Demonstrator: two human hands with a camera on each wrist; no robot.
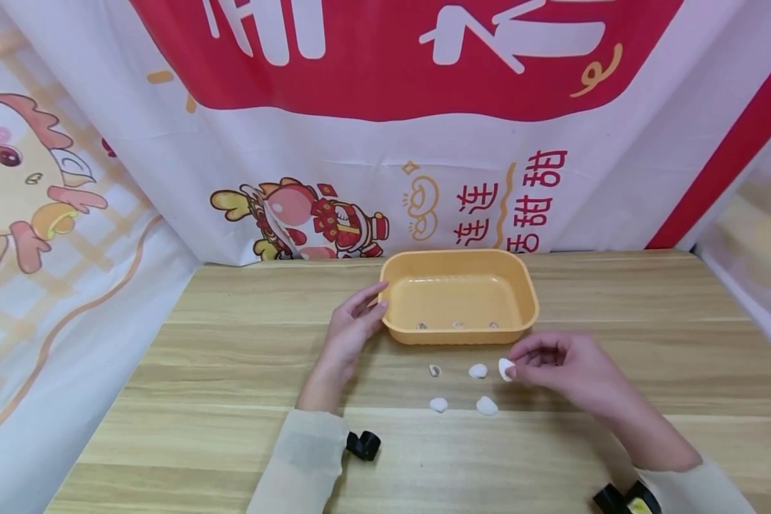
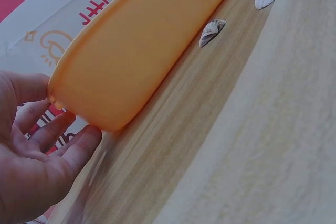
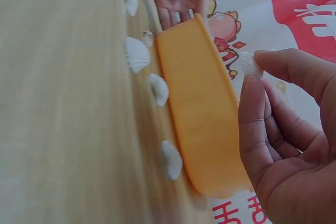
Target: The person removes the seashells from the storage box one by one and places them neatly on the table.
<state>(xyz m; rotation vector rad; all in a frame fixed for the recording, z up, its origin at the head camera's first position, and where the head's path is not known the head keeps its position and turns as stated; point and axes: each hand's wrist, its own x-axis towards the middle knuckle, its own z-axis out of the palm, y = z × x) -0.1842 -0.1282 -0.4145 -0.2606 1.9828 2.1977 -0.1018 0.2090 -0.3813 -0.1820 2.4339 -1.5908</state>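
Note:
A yellow-orange plastic tray (image 1: 459, 335) stands at the back of the table. My left hand (image 1: 353, 325) is at its left end, relaxed fingers touching the rim and outer wall. Between thumb and index finger, my right hand (image 3: 294, 124) pinches a small white ribbed seashell (image 3: 251, 65), raised off the table near the tray's front right corner. In front of the tray lie several shells: a greyish curled shell (image 1: 435, 370), a white shell (image 1: 478, 370), a second white shell (image 1: 438, 405) and a larger ribbed one (image 1: 487, 405). Another white shell (image 3: 171, 159) lies closest to the tray's right end.
Inside the tray, small pale pieces (image 1: 457, 325) show along its near side. A printed cloth (image 1: 373, 143) hangs right behind the wooden table (image 1: 231, 357), with more cloth at both sides. Black wrist mounts (image 1: 364, 445) sit on the sleeves.

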